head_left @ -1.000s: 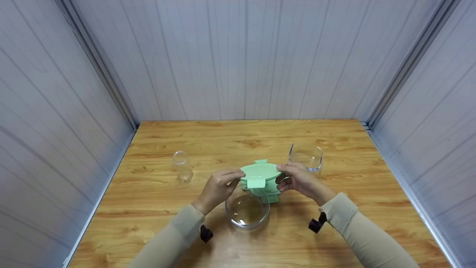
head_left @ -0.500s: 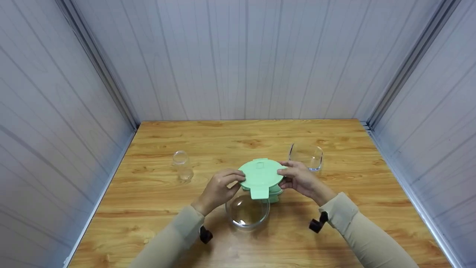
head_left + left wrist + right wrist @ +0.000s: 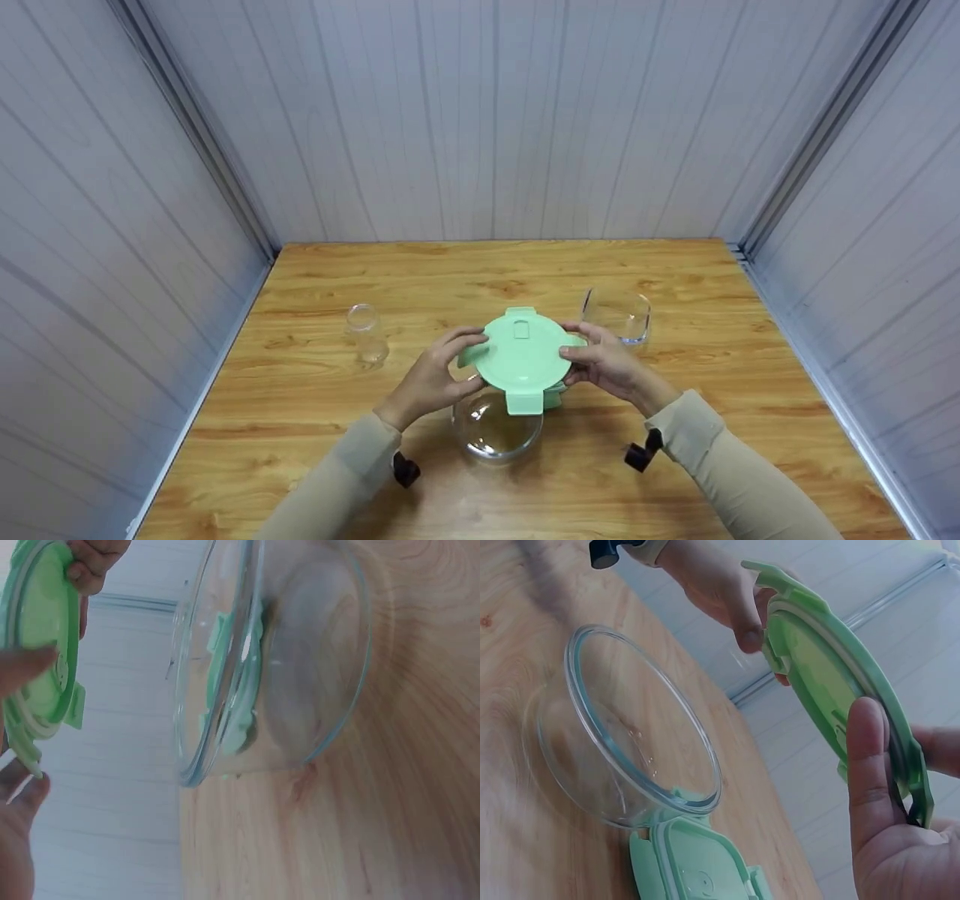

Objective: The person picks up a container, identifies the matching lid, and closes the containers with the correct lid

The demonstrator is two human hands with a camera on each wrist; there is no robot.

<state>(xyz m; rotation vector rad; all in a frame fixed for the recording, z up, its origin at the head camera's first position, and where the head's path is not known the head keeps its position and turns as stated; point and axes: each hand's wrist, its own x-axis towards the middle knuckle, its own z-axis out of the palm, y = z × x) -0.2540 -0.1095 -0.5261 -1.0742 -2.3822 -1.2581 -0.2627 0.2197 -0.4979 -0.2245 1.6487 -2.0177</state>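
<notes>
Right hand (image 3: 606, 361) pinches the round pale-green plastic lid (image 3: 523, 354), left hand (image 3: 436, 377) curled loosely around its flap (image 3: 471, 354), fingers parted; looks light, stiff, slick: grip the rim (image 3: 866, 660).

Head view obstructed.
I note the round green lid (image 3: 523, 352) hides most of the rectangular green lid (image 3: 553, 398).

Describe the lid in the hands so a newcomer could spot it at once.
Start at the wooden table and find the round glass bowl toward its near edge. The pale-green lid is held off the table between the left hand and right hand, overlapping the bowl's far edge in the head view. Unlike the squarish green lid lower down by the bowl, it is round.
</notes>
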